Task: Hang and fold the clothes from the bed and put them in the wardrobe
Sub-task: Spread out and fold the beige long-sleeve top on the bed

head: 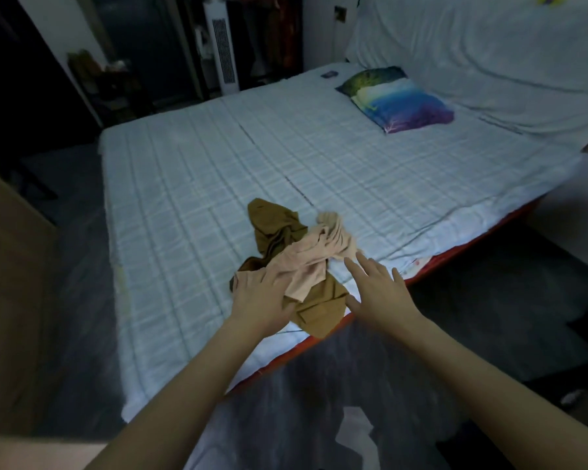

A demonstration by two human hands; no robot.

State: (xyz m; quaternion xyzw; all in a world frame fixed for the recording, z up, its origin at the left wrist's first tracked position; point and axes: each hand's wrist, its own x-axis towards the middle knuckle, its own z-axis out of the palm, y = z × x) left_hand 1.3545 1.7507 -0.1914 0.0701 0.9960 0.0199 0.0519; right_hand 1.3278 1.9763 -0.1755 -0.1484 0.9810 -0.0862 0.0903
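Clothes, a pink garment (306,257) tangled over a brown garment (275,228), lie unfolded near the bed (184,184) edge, left hand (262,296) resting flat on them, right hand (375,290) spread just beside; folding looks barely begun.

No text, label, brand, number or sign can be read anywhere in the view; the small dark item beyond the pillow (396,98) is too blurred to tell.
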